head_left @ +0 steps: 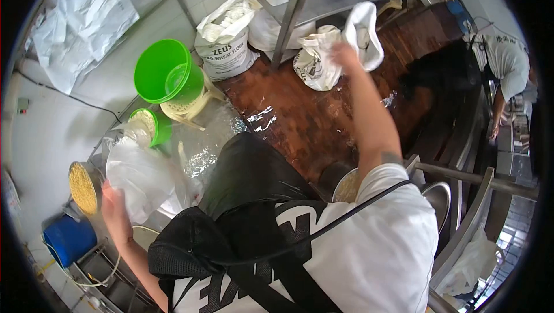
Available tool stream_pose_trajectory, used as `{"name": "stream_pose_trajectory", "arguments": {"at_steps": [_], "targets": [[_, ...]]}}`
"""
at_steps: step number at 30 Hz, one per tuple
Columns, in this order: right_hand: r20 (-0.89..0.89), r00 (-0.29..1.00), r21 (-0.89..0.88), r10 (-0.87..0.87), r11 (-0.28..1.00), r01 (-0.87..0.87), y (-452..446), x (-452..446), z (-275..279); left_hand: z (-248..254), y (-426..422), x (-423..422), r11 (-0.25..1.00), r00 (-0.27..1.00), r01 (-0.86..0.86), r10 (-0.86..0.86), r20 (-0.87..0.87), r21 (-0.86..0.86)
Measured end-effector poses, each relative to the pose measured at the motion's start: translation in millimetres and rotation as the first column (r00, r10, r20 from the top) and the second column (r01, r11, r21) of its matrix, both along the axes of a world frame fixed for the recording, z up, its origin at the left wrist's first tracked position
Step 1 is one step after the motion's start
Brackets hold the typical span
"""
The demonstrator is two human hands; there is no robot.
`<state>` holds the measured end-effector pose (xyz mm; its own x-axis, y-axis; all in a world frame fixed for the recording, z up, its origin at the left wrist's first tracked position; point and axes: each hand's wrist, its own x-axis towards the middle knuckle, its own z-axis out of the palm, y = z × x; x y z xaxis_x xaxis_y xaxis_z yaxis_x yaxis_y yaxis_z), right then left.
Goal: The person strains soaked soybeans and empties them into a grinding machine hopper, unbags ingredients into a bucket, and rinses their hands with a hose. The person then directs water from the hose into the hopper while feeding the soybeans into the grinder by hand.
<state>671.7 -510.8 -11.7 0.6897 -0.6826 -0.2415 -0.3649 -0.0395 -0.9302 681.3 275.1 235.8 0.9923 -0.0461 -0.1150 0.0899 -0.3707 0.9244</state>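
Observation:
My right hand (344, 56) is stretched out over two opened white sacks on the floor. It overlaps the edge of the printed flour sack (317, 62), beside the rolled-down white sack (363, 36). Motion blurs its fingers, so neither grip nor contact can be told. On the other side, my left hand (112, 197) hangs with its fingers extended and nothing visible in it. Closest to it are a crumpled translucent plastic bag (141, 177) and a metal pot of yellow grains (84, 189).
A full wheat flour sack (225, 56) stands by the metal shelf (323, 10). Left of it are a large green bucket (156, 73) and a smaller green bucket (161, 128). A blue container (69, 238) sits lower left. At far right, another person (508, 64) bends over a counter.

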Motion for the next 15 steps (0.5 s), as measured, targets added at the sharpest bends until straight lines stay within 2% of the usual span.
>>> {"name": "stream_pose_trajectory", "arguments": {"at_steps": [2, 3, 4, 5, 6, 7, 8, 10, 12, 13, 15], "targets": [[-0.013, 0.967, 0.257, 0.255, 0.935, -0.243, 117, 2, -24, -18, 16, -13, 0.997, 1.0, 0.003, -0.002, 0.011, -0.08], [-0.021, 0.927, 0.312, 0.374, 0.884, -0.349, 172, -4, -32, -25, 22, -21, 0.991, 0.999, -0.029, 0.031, 0.016, -0.132], [-0.091, 0.878, 0.269, 0.47, 0.861, -0.432, 231, -16, -13, -28, 27, -28, 0.989, 0.999, -0.042, 0.045, 0.02, -0.139], [-0.142, 0.775, 0.116, 0.616, 0.788, -0.605, 273, -19, -37, -30, 30, -35, 0.986, 0.998, -0.051, 0.055, 0.021, -0.161], [-0.108, 0.734, 0.096, 0.67, 0.742, -0.663, 310, -17, -66, -32, 34, -41, 0.982, 0.998, -0.06, 0.065, 0.022, -0.181], [-0.13, 0.669, -0.052, 0.732, 0.669, -0.742, 343, -18, -64, -34, 38, -45, 0.972, 0.998, -0.056, 0.062, 0.02, -0.228], [-0.163, 0.6, -0.195, 0.783, 0.571, -0.798, 370, -18, -56, -34, 40, -51, 0.97, 0.997, -0.068, 0.076, 0.024, -0.234], [-0.147, 0.429, -0.254, 0.891, 0.385, -0.887, 414, -14, -16, -32, 44, -66, 0.898, 0.993, -0.101, 0.117, 0.01, -0.427], [-0.068, 0.394, -0.421, 0.917, 0.332, -0.844, 456, -7, 3, -25, 67, -82, 0.871, 0.993, -0.08, 0.112, 0.037, -0.486], [-0.073, 0.389, -0.425, 0.918, 0.324, -0.845, 475, -3, 19, -17, 77, -87, 0.82, 0.99, -0.074, 0.13, 0.059, -0.568], [-0.194, 0.492, -0.513, 0.849, 0.34, -0.788, 524, 19, 43, -11, 106, -96, 0.69, 0.977, -0.055, 0.187, 0.103, -0.722]]}}
